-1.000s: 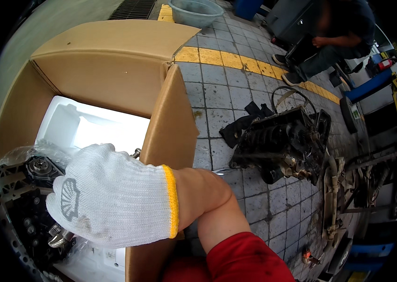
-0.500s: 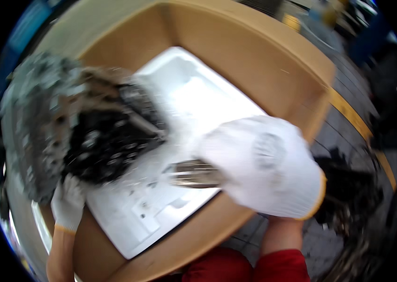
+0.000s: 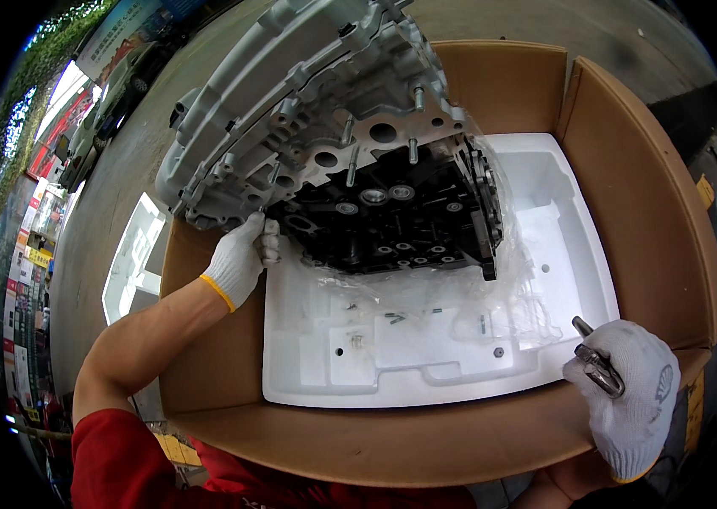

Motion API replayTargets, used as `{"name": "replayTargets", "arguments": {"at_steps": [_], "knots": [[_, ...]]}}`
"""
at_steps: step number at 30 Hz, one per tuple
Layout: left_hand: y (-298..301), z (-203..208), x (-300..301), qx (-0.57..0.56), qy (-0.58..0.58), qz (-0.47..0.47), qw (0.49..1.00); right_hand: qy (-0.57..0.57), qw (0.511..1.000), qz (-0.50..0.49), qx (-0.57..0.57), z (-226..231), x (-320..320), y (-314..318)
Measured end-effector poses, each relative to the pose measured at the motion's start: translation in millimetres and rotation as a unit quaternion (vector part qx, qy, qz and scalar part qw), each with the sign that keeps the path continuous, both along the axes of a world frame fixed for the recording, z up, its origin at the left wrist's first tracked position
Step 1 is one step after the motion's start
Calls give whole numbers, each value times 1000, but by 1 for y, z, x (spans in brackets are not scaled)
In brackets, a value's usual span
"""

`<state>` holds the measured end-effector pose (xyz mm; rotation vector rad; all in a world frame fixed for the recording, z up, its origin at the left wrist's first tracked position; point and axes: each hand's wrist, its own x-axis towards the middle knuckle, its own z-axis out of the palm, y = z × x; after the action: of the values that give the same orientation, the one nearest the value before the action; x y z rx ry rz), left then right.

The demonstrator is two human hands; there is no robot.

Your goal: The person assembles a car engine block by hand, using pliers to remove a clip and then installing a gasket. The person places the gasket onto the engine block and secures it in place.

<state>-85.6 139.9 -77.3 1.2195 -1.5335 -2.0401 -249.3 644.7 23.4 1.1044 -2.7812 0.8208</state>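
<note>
A car engine [image 3: 392, 204], with a silver-grey aluminium head and a black block, stands tilted over a white foam tray [image 3: 409, 386] inside a cardboard box. Several metal studs stick out of its silver face. At the engine's lower left edge, my left hand [image 3: 239, 259], in a white knit glove, has its fingers curled closed beside a stud. What they pinch is hidden. My gloved right hand [image 3: 630, 386] is closed around shiny metal pliers [image 3: 600, 373] over the box's near right corner, apart from the engine.
The cardboard box [image 3: 647, 212] has high walls around the tray. Clear plastic film [image 3: 494, 297] lies crumpled under the engine. Small bolts [image 3: 396, 318] and a nut [image 3: 498, 352] lie on the foam. Another white foam piece [image 3: 133, 254] is left of the box; a car [image 3: 112, 106] stands beyond.
My view has swung, so the engine appears more central and sharper. My right hand with the pliers has gone from over the tray to the box's right corner. The left stays at the engine's edge.
</note>
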Motion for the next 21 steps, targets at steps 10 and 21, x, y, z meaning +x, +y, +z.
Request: {"name": "replayTargets", "arguments": {"at_steps": [10,21], "knots": [[9,34,1,-41,-167,-150,974,-96,995,-30,-27,9,6,-11],[-16,118,88,-588,-157,-602,517,-152,988,-18,-8,4,-3,-24]]}}
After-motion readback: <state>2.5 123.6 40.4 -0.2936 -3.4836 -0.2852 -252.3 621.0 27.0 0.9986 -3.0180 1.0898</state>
